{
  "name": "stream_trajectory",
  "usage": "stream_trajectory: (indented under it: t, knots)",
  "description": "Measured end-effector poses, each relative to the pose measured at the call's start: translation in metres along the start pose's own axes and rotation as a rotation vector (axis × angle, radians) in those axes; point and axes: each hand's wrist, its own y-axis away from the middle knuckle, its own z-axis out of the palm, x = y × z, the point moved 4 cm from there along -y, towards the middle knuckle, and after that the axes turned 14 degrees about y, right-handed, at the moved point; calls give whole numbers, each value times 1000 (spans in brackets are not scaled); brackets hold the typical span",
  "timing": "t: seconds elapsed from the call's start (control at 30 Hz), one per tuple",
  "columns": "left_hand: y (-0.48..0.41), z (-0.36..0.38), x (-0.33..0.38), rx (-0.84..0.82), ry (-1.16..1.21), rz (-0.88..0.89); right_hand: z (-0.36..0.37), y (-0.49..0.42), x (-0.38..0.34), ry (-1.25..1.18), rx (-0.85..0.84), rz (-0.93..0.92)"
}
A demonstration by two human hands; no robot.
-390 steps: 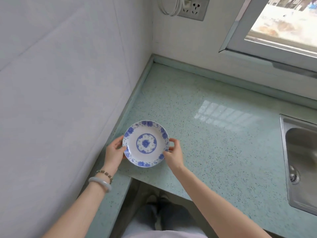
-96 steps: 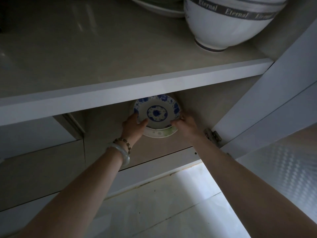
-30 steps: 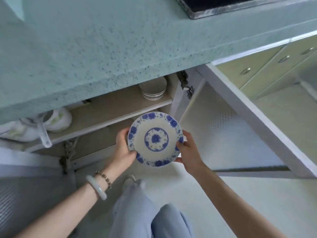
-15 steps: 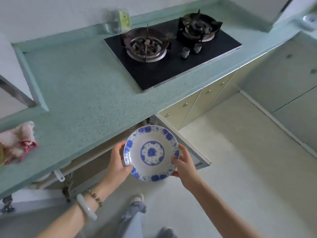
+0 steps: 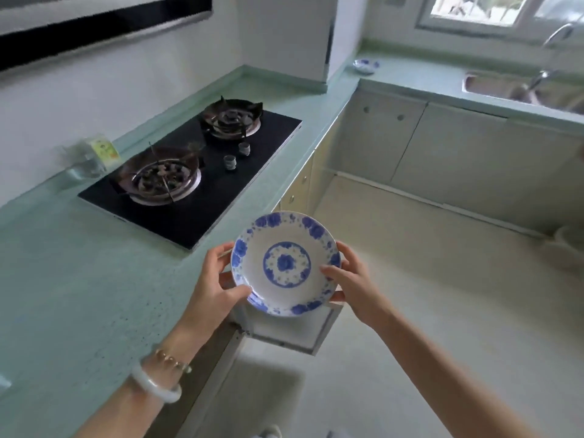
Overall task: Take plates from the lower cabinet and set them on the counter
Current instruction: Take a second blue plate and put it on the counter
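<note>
I hold a white plate with blue flowers (image 5: 286, 263) in both hands, out past the front edge of the green speckled counter (image 5: 79, 295). My left hand (image 5: 211, 286) grips its left rim, thumb on top. My right hand (image 5: 350, 279) grips the right rim. The plate hangs above the open lower cabinet door (image 5: 294, 333). Another blue-patterned plate (image 5: 366, 64) sits far off on the counter in the corner beside the white wall column.
A black two-burner gas hob (image 5: 192, 172) is set into the counter to my left. A clear container (image 5: 85, 159) stands behind it by the wall. A steel sink (image 5: 524, 90) with a tap lies under the window at the upper right. Closed cabinet doors (image 5: 442, 147) line the far run.
I have risen and turned right with the plate, which stays held in both hands. The far corner, the other plate, the sink and the window have come into view.
</note>
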Motion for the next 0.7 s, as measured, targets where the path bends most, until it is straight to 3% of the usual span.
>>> stream_trajectory:
  t: [0.4, 0.7]
  knots:
    - [-93, 160, -19, -385, 170, -180, -152, 35, 8, -101, 360, 29]
    - [-173, 302, -33, -383, 203, -207, -300, -15, 3, -107, 441, 23]
